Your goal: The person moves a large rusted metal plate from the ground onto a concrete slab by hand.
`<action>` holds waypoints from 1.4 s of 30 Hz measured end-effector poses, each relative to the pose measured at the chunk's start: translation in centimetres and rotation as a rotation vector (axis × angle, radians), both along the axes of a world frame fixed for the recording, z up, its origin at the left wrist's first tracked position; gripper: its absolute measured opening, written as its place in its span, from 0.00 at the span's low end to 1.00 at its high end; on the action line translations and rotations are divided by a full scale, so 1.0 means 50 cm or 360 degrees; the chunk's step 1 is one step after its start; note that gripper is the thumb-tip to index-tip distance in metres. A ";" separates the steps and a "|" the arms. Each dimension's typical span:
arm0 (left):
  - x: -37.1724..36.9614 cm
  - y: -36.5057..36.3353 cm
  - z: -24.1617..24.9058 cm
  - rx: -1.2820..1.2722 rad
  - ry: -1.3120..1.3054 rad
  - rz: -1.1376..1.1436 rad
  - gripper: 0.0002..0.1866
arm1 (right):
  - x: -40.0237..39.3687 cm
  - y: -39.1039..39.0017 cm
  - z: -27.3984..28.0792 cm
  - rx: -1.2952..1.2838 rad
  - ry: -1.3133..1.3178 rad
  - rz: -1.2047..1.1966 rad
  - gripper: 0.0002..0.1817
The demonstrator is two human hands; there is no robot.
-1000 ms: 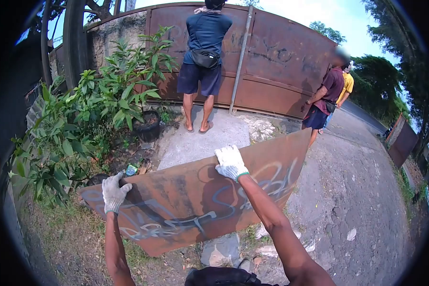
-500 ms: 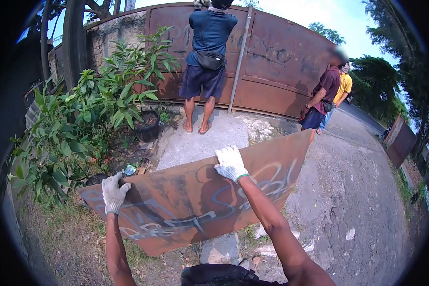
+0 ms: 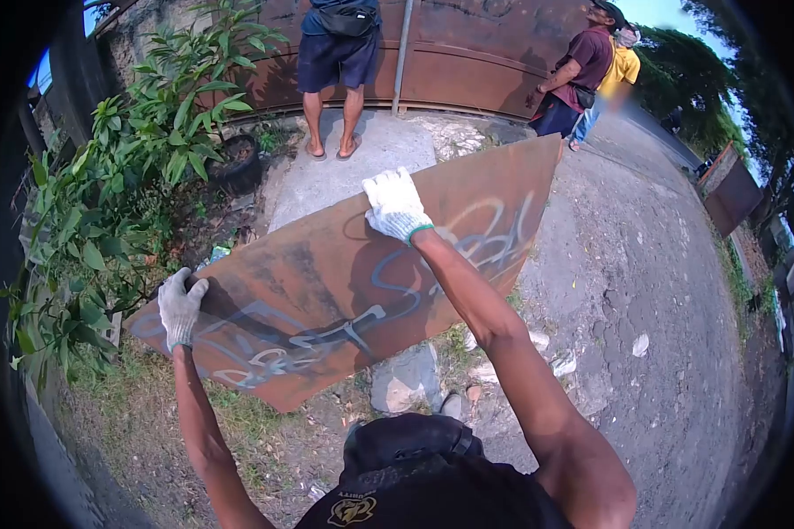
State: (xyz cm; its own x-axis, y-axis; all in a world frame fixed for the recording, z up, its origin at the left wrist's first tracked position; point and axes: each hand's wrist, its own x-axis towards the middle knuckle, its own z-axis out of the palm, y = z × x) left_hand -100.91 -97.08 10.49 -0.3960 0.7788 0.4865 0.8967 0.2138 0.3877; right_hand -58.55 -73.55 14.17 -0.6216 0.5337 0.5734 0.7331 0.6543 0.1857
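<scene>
A large rusty metal sheet (image 3: 326, 282) with pale blue and white graffiti stands tilted in front of me, its right end higher than its left. My left hand (image 3: 182, 307), in a whitish knitted glove, grips the top edge near the left end. My right hand (image 3: 395, 204), in a white glove with a green cuff, is closed over the top edge near the middle. The fingertips of both hands reach over the far side of the sheet.
Beyond the sheet, a person in dark shorts (image 3: 340, 62) faces a rusty gate (image 3: 468, 70). Two more people stand at the right, one in a maroon shirt (image 3: 591, 53), one in yellow (image 3: 625, 66). Leafy plants (image 3: 88, 238) and a black pot (image 3: 238, 166) are at the left.
The view has tipped downward, so the people and gate sit higher. The sheet appears higher and slightly further left, with both hands still gripping its top edge.
</scene>
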 end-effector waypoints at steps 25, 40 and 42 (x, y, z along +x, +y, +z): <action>-0.014 0.008 0.005 -0.0036 0.0049 -0.0060 0.27 | -0.015 0.001 0.032 -0.0099 -0.0225 -0.0110 0.21; 0.009 -0.013 0.029 -0.0091 -0.0124 -0.0109 0.25 | 0.026 -0.044 0.030 0.0073 -0.0019 -0.0001 0.16; 0.015 -0.011 0.035 -0.0045 -0.0008 -0.0110 0.25 | 0.031 -0.049 0.029 0.0044 -0.0023 -0.0030 0.16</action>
